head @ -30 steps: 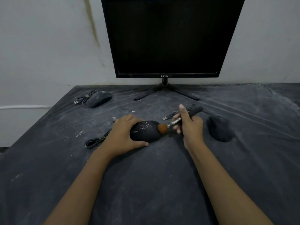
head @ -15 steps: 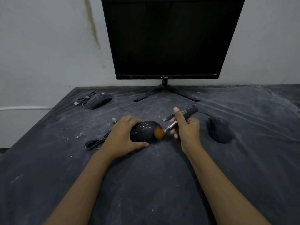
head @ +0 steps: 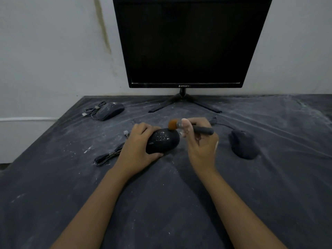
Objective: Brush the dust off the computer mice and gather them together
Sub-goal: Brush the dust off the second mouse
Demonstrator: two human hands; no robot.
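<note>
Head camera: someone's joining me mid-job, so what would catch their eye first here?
The big dark monitor at the back centre dominates. Below it, mid-table, the left hand grips a dust-speckled mouse while the right hand holds an orange-bristled brush at its far edge. Two more lie apart: the far-left mouse with its coiled cable, and the right-side mouse beyond the right hand.
</note>
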